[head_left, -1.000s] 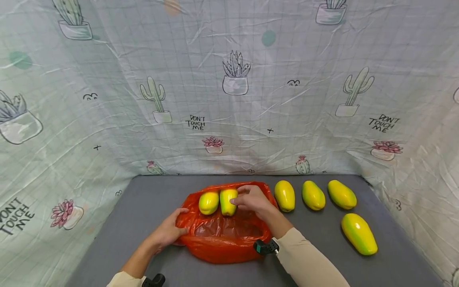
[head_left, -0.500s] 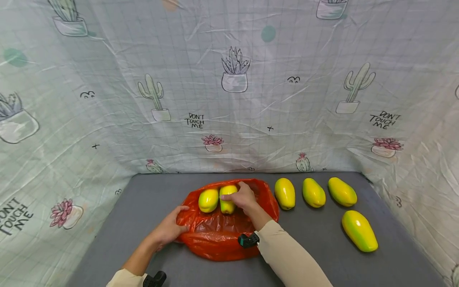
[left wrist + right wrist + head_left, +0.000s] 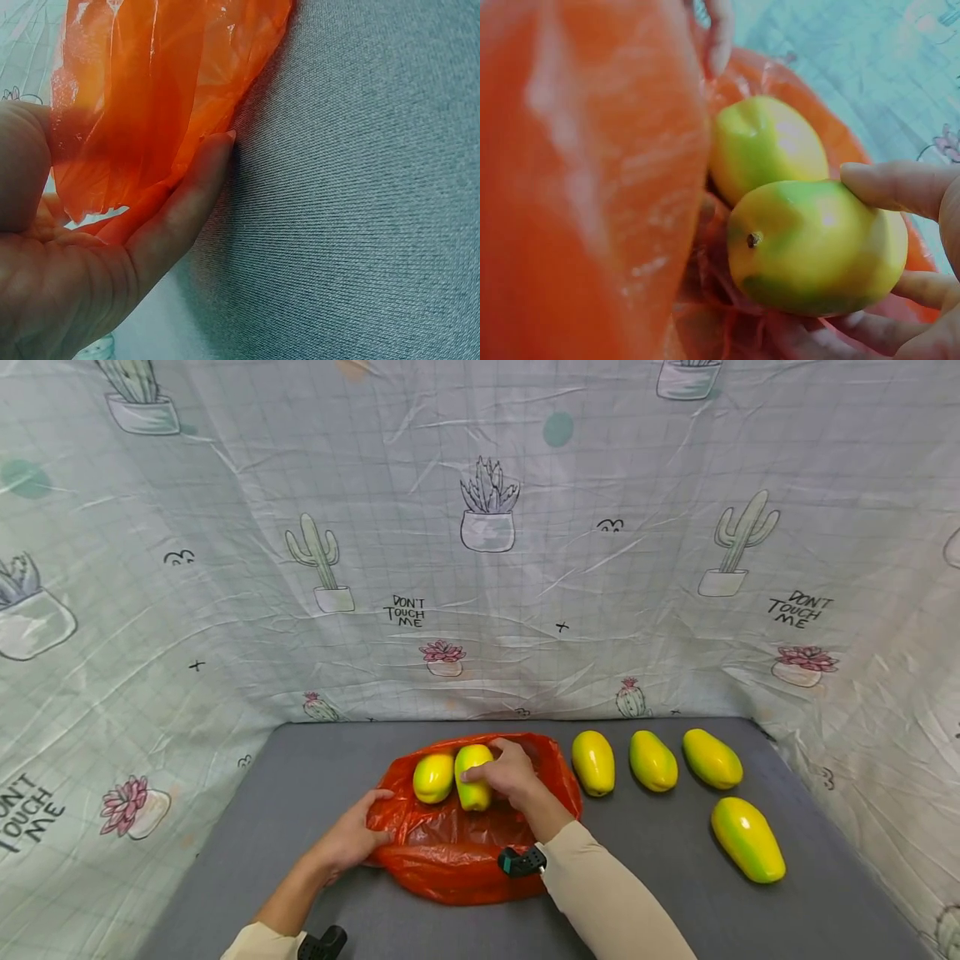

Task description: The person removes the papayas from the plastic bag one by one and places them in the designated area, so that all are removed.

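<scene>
A red plastic bag (image 3: 442,875) lies on the grey table with its mouth spread wide. Inside it are two glossy yellow-green mangoes, side by side. My right hand (image 3: 516,777) reaches into the bag and grips the right mango (image 3: 474,789), thumb over its top and fingers beneath, as the right wrist view shows. The left mango (image 3: 763,146) lies right against the held one. At the bag's left edge, my left hand (image 3: 354,837) holds the plastic between thumb and fingers; in the left wrist view the orange-looking film (image 3: 150,97) partly covers the fingers.
To the right of the bag, three more mangoes stand in a row: one beside the bag (image 3: 594,764), one in the middle (image 3: 653,762) and one at the far end (image 3: 712,759). Another mango (image 3: 748,841) lies nearer. A cactus-print curtain (image 3: 487,610) surrounds the table.
My right hand has shifted left, its thumb moving over the right mango, which has turned slightly and come up a little. The left hand has stayed at the bag's edge.
</scene>
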